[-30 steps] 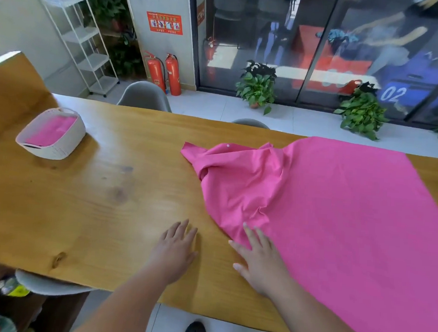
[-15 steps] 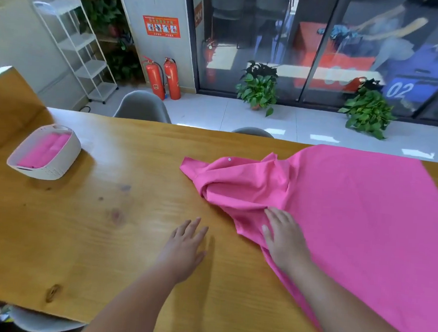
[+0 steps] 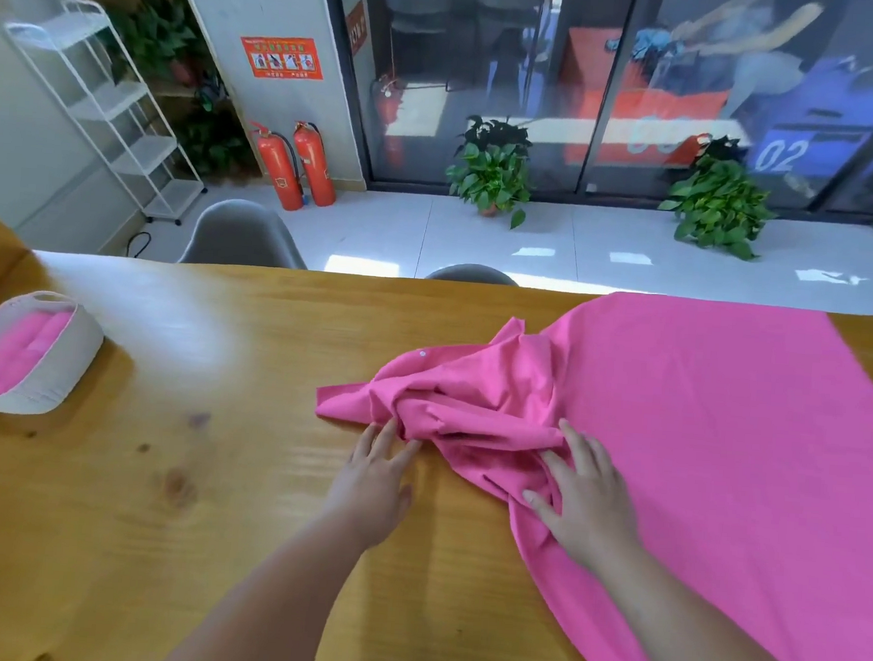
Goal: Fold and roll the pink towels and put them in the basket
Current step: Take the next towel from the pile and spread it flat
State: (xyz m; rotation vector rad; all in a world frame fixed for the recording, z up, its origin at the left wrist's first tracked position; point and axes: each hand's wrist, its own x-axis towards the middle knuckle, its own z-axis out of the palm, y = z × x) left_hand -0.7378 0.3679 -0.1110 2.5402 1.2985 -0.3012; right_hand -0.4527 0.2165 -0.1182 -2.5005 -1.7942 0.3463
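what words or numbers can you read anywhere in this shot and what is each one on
"02", white, on the blue panel behind the glass.
Red poster on the wall: print too small to read.
Red sign beside the glass: blurred.
Extinguisher label: too small to read.

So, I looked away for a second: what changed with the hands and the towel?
The left hand slid forward across the wooden table until its fingertips touch the crumpled corner of the big pink cloth towel. The right hand moved further onto the towel and lies flat on the bunched fabric. Neither hand grips anything. The white basket stayed at the far left.
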